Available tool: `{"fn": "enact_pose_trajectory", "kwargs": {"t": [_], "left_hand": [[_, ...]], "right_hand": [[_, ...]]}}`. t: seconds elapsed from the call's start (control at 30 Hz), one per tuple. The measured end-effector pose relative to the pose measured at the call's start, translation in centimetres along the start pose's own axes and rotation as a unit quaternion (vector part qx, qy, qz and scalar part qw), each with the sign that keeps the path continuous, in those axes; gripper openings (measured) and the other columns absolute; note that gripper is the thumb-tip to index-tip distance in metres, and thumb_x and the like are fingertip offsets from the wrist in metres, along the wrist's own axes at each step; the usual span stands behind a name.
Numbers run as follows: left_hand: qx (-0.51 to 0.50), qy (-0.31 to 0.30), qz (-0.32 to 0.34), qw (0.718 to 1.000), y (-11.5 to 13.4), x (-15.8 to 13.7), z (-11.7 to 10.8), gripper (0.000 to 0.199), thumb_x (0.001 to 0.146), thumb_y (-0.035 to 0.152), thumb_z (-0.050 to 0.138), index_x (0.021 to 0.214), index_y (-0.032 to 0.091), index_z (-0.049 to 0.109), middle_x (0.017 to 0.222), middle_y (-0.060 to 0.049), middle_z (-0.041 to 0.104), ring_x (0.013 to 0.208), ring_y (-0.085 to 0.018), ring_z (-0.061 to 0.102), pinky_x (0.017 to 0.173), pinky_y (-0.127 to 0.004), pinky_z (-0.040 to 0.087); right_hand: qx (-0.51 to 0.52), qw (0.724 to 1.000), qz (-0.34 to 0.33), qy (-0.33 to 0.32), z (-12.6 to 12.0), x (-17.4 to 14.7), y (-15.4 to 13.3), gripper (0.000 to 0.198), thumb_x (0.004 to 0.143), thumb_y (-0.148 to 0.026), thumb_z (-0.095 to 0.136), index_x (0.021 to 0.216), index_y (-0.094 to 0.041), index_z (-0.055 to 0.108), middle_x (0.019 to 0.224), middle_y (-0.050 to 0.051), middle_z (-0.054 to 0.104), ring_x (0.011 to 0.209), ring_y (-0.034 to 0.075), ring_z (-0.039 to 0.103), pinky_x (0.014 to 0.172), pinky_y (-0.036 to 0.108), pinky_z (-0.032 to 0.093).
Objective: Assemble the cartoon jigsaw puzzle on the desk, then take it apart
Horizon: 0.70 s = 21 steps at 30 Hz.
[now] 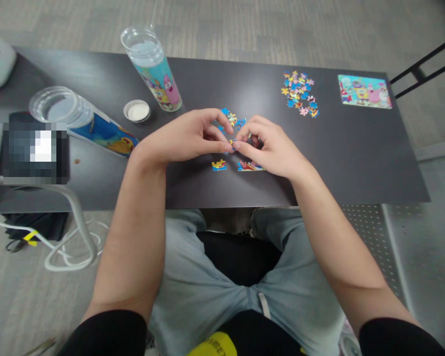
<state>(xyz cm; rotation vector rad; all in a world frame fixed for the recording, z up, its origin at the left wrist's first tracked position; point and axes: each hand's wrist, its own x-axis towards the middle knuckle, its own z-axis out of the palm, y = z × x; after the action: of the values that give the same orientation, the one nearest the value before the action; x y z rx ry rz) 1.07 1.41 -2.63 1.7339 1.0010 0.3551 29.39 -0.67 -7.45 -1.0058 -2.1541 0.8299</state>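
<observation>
My left hand [202, 132] and my right hand [269, 143] meet over the dark table, their thumbs and fingertips closed. Between the fingertips is a small jigsaw puzzle piece [230, 143], mostly covered by them. Just beyond the hands lie several blue and yellow puzzle pieces [230, 117], partly hidden by my fingers. Closer to me, a yellow and blue edge piece [218, 165] lies flat on its own. To its right, a strip of puzzle pieces [248, 166] with a straight lower edge shows partly from under my right hand.
Loose puzzle pieces [300, 93] lie spread at the back right, left of a cartoon picture card [365, 92]. On the left stand two clear cartoon-printed tubes, one at the back [158, 81] and one nearer [104, 132]. A round white lid [137, 111] lies between them.
</observation>
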Motion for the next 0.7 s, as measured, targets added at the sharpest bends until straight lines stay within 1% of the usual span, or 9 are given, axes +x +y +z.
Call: {"fn": "enact_pose_trajectory", "kwargs": {"t": [0.07,0.13,0.23,0.3,0.4,0.53,0.7], "left_hand": [[0.02,-0.006,-0.015,1.0,-0.2,-0.4,-0.4,0.063,0.082,0.07,0.103,0.121,0.029,0.075,0.1,-0.003,0.088,0.095,-0.022,0.08,0.086,-0.037,0.059],[0.06,-0.001,-0.029,0.998,-0.4,-0.7,-0.8,0.062,0.078,0.069,0.106,0.113,0.028,0.075,0.093,-0.002,0.081,0.09,-0.021,0.074,0.082,-0.037,0.055],[0.116,0.008,-0.047,0.992,-0.7,-0.8,-1.1,0.056,0.075,0.068,0.105,0.103,0.028,0.077,0.084,0.001,0.071,0.088,-0.021,0.069,0.08,-0.039,0.05],[0.138,0.003,-0.057,0.989,-0.7,-0.8,-1.0,0.053,0.074,0.067,0.104,0.1,0.028,0.078,0.083,0.001,0.067,0.088,-0.022,0.068,0.08,-0.04,0.049],[0.144,0.0,-0.065,0.987,-0.6,-0.7,-0.7,0.05,0.075,0.065,0.103,0.098,0.029,0.078,0.082,0.001,0.067,0.089,-0.023,0.066,0.082,-0.042,0.049],[0.144,0.006,-0.065,0.987,-0.6,-0.7,-0.4,0.047,0.074,0.062,0.103,0.097,0.029,0.078,0.083,0.0,0.068,0.091,-0.023,0.066,0.083,-0.042,0.048],[0.148,0.014,-0.075,0.986,-0.3,-0.6,0.1,0.043,0.075,0.055,0.103,0.096,0.028,0.078,0.085,0.002,0.069,0.09,-0.022,0.067,0.084,-0.041,0.047]], "right_hand": [[-0.022,0.999,0.014,-0.018,-0.1,-0.2,-0.5,0.024,0.118,-0.049,0.085,0.102,-0.031,0.082,0.114,0.007,0.075,0.105,0.032,0.072,0.105,0.052,0.061],[-0.055,0.997,0.028,-0.039,0.0,-0.3,-1.2,0.02,0.117,-0.041,0.085,0.1,-0.031,0.083,0.115,0.007,0.077,0.108,0.034,0.074,0.11,0.055,0.059],[-0.103,0.991,0.051,-0.065,0.4,-0.5,-2.3,0.017,0.115,-0.031,0.085,0.098,-0.03,0.083,0.118,0.008,0.08,0.116,0.038,0.078,0.118,0.06,0.055],[-0.124,0.987,0.068,-0.075,0.6,-0.6,-3.0,0.018,0.113,-0.028,0.084,0.096,-0.03,0.082,0.12,0.009,0.082,0.121,0.04,0.078,0.121,0.063,0.054],[-0.139,0.983,0.083,-0.087,0.8,-0.5,-3.9,0.021,0.113,-0.025,0.082,0.093,-0.029,0.081,0.121,0.009,0.083,0.122,0.04,0.078,0.121,0.062,0.054],[-0.154,0.979,0.094,-0.089,1.0,-0.4,-4.5,0.023,0.112,-0.022,0.081,0.09,-0.028,0.08,0.119,0.009,0.083,0.122,0.038,0.079,0.115,0.06,0.052],[-0.178,0.975,0.103,-0.086,0.8,-0.4,-5.0,0.021,0.109,-0.021,0.083,0.088,-0.027,0.08,0.118,0.01,0.082,0.121,0.04,0.08,0.113,0.06,0.052]]}}
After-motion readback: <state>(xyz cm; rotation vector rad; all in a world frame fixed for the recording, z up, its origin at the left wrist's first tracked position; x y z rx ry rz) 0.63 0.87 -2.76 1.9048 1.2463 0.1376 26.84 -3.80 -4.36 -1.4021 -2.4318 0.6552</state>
